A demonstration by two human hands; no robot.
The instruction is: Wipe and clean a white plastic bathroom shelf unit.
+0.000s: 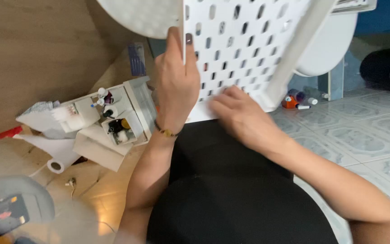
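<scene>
A white plastic panel (244,40) full of oval slots tilts across the top middle of the head view, its lower edge resting at my lap. My left hand (175,83) grips its left edge, thumb and fingers wrapped over it, a bracelet on the wrist. Low on the panel's face, my right hand (240,113) lies with its fingers pressed against the slots near the bottom edge. A white rounded piece (141,16) overlaps the panel's upper left corner.
A white organiser (113,119) with small bottles sits on the wooden desk at left, beside a tape roll (57,165) and papers. A phone on a grey stand (5,214) is bottom left. Small bottles (296,97) lie on the tiled floor at right.
</scene>
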